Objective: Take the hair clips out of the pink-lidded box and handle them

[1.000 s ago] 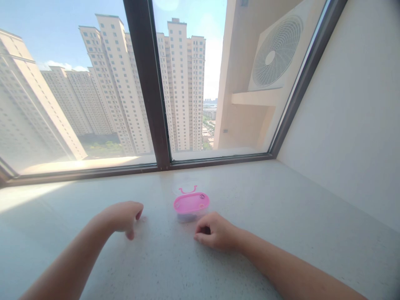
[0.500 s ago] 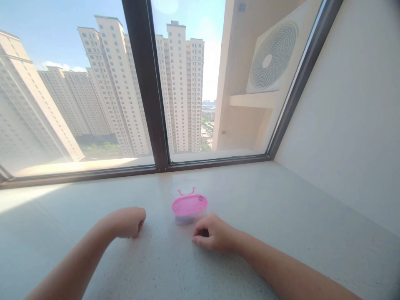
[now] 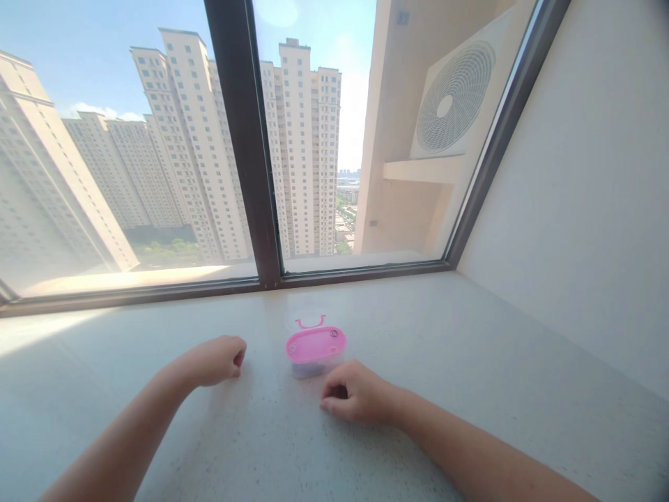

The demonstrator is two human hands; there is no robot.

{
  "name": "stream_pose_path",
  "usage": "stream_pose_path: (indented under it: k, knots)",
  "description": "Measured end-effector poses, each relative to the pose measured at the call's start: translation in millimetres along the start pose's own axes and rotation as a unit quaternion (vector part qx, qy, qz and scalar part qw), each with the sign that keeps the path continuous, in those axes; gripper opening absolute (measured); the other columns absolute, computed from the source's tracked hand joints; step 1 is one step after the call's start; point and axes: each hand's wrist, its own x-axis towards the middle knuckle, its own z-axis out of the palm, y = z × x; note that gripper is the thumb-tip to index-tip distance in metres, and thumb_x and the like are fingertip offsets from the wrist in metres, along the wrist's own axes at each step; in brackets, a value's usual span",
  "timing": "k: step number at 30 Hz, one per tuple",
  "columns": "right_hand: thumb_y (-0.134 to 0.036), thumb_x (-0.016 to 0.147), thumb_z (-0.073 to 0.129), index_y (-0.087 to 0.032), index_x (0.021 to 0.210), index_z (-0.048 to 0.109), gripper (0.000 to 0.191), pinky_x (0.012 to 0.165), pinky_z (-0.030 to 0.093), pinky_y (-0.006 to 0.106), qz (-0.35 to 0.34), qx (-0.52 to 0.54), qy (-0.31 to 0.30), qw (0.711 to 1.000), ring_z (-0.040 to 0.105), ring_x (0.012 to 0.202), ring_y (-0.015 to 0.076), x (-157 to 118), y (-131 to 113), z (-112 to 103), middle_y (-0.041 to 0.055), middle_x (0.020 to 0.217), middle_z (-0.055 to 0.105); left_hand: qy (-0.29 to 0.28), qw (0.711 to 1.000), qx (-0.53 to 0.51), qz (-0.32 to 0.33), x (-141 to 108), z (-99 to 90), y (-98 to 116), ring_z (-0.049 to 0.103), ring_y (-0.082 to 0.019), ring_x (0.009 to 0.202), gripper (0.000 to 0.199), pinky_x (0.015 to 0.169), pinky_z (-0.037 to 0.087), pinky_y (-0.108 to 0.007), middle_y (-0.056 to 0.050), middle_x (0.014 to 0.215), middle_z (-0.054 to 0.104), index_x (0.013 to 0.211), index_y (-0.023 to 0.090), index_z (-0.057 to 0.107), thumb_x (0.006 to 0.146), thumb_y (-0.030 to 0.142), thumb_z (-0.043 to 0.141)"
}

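A small oval plastic box (image 3: 316, 344) with a pink lid and a see-through body stands on the pale sill in the middle. Something dark lies inside it, too blurred to name. Small ring-like marks or objects show on the lid. Its pink handle (image 3: 310, 323) sticks out at the far side. My right hand (image 3: 355, 392) rests just in front of the box's near right corner, fingers curled to the thumb, nothing visible in them. To the left of the box, apart from it, my left hand (image 3: 222, 359) is closed in a loose fist; no object shows in it.
The speckled white sill (image 3: 251, 446) runs up to a window with a dark frame (image 3: 269, 272). A white wall (image 3: 585, 174) bounds the right side. Sunlight falls on the sill's far left. Tall buildings and an air-conditioner unit (image 3: 452, 101) are outside the glass.
My left hand has shifted slightly up and turned, with its fingers still curled. My right hand and the box stay practically in place.
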Motion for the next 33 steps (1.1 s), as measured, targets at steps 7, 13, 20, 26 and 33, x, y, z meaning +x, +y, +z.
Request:
stream_pose_path:
  k: [7, 13, 20, 26, 33]
  knots:
    - [-0.018, 0.073, 0.060, -0.012, 0.074, 0.071, 0.012, 0.051, 0.031, 0.018, -0.001, 0.003, -0.002, 1.000, 0.040, 0.052, 0.0068, 0, 0, -1, -0.0028, 0.057, 0.051, -0.003, 1.000, -0.003, -0.002, 2, -0.6, 3, 0.060, -0.024, 0.079, 0.015, 0.064, 0.040, -0.031, -0.007, 0.085, 0.066, 0.071, 0.019, 0.062, 0.061, 0.017, 0.050]
    - [-0.017, 0.073, 0.060, -0.012, 0.073, 0.071, 0.012, 0.050, 0.030, 0.018, -0.002, 0.000, -0.004, 1.000, 0.041, 0.052, 0.0066, 2, 1, 1, -0.0030, 0.057, 0.050, -0.038, 0.999, 0.002, 0.007, 0, 1.5, 4, 0.060, -0.025, 0.079, 0.018, 0.065, 0.041, -0.033, -0.009, 0.087, 0.066, 0.075, 0.018, 0.062, 0.064, 0.017, 0.047]
    - [-0.018, 0.073, 0.060, -0.012, 0.073, 0.070, 0.012, 0.049, 0.031, 0.018, -0.008, -0.003, -0.002, 1.000, 0.042, 0.052, 0.0065, 2, 4, 3, -0.0031, 0.056, 0.050, -0.059, 0.998, 0.016, 0.033, -10, -4.5, 5, 0.058, -0.025, 0.077, 0.016, 0.064, 0.039, -0.033, -0.008, 0.087, 0.064, 0.074, 0.018, 0.057, 0.066, 0.018, 0.043]
    - [-0.023, 0.074, 0.063, -0.012, 0.075, 0.071, 0.014, 0.049, 0.032, 0.018, -0.030, 0.018, -0.011, 0.999, 0.042, 0.052, 0.0066, 1, 4, 3, -0.0026, 0.057, 0.051, -0.146, 0.976, -0.109, 0.118, -30, -14.6, 37, 0.062, -0.019, 0.068, 0.010, 0.056, 0.038, -0.026, -0.001, 0.070, 0.064, 0.073, 0.020, 0.055, 0.071, 0.021, 0.045]
    - [-0.036, 0.073, 0.070, -0.012, 0.083, 0.071, 0.026, 0.051, 0.036, 0.018, -0.085, 0.061, -0.046, 0.993, 0.045, 0.053, 0.0071, -2, 5, 2, -0.0027, 0.059, 0.052, -0.044, 0.958, -0.208, 0.193, -39, 12.4, 101, 0.057, -0.013, 0.058, 0.010, 0.052, 0.036, -0.022, 0.003, 0.063, 0.060, 0.072, 0.019, 0.053, 0.072, 0.017, 0.044]
